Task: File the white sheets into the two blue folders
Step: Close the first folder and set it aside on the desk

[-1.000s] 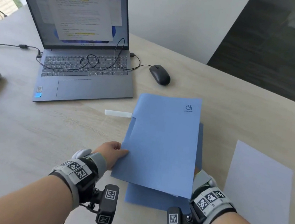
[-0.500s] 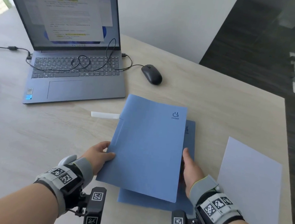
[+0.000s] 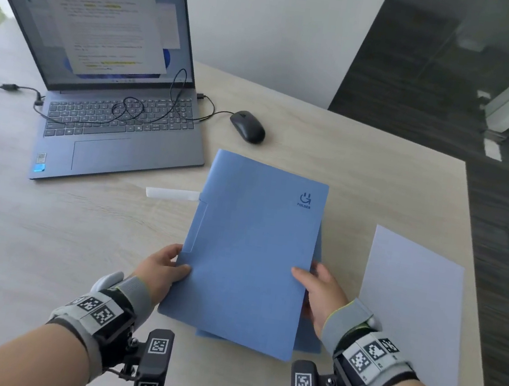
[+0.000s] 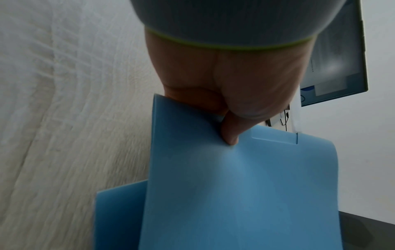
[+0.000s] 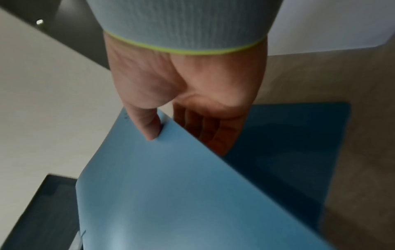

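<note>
Both hands hold the top blue folder above the worktop [image 3: 365,162].

The top blue folder [image 3: 248,251] hangs over the second blue folder [image 3: 308,337]; a white sheet [image 3: 410,306] lies at the right. The left hand [image 3: 161,268] and the right hand [image 3: 318,287] each have a narrow grip pinching its side edges.

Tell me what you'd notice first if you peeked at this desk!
First, the top blue folder in the middle, lifted off the second blue folder by both hands: the left hand pinches its left edge, the right hand its right. Behind on the left glows an open laptop, and white sheets lie at the right.
</note>
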The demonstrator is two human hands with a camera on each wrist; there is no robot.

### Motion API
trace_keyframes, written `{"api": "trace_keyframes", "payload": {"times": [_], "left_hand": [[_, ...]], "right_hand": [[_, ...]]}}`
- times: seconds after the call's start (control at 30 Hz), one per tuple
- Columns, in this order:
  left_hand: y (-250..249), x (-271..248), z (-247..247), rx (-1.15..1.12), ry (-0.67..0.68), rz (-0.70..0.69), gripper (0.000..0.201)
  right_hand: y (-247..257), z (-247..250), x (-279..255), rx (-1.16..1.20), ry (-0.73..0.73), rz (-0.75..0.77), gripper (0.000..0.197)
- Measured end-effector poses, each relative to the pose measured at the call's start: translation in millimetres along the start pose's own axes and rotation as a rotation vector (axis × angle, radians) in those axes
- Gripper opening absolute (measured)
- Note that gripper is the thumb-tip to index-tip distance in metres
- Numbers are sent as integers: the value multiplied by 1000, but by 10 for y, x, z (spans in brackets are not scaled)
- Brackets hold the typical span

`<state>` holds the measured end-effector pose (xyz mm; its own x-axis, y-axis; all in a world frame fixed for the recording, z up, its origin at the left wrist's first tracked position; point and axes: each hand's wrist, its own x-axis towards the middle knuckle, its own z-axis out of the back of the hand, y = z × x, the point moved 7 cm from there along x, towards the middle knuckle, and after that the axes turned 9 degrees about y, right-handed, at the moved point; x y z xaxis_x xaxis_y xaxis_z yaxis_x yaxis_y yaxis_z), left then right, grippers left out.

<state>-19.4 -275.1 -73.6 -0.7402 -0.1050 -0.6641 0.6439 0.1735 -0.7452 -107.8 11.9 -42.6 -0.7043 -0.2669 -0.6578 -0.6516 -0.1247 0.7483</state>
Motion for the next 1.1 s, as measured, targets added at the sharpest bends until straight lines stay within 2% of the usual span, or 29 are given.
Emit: {"api": "trace_keyframes", "payload": {"times": [0.1, 0.23, 0.3, 0.37, 0.43, 0.47, 0.53, 0.6, 0.67, 0.73, 0.97, 1.03, 1.1], "left_hand": [[-44, -30, -46, 147, 30, 5, 42], [-264, -101, -205, 629, 42, 13, 19], [-490, -130, -226, 825, -60, -83, 18], [-778, -220, -249, 937, -174, -261, 22], [-996, -299, -240, 1020, -289, -406, 30], [-1062, -339, -244, 1074, -349, -431, 37], [-1099, -329, -225, 1168, -392, -392, 54], [-1005, -244, -237, 1194, -281, -252, 64], [-850, -177, -274, 1099, -136, -133, 48], [-753, -171, -320, 1065, -80, -107, 28], [-530, -232, -453, 849, 70, -11, 22], [-509, -247, -451, 867, 67, 12, 24], [-562, -243, -397, 950, 3, 21, 26]], "right_hand": [[-83, 14, -48, 73, 34, 25, 20], [-94, 205, -103, 34, -75, 123, 25], [-116, 330, -135, 11, -114, 144, 26], [-121, 453, -180, -24, -143, 156, 28], [-117, 520, -211, -64, -137, 158, 28], [-114, 549, -234, -84, -130, 160, 26], [-114, 577, -256, -114, -118, 162, 23], [-112, 590, -281, -126, -113, 165, 22], [-104, 586, -305, -121, -116, 170, 23], [-122, 593, -323, -119, -120, 168, 24], [-231, 652, -392, -82, -133, 138, 20], [-246, 653, -394, -101, -127, 133, 21], [-225, 641, -393, -126, -118, 133, 22]]}}
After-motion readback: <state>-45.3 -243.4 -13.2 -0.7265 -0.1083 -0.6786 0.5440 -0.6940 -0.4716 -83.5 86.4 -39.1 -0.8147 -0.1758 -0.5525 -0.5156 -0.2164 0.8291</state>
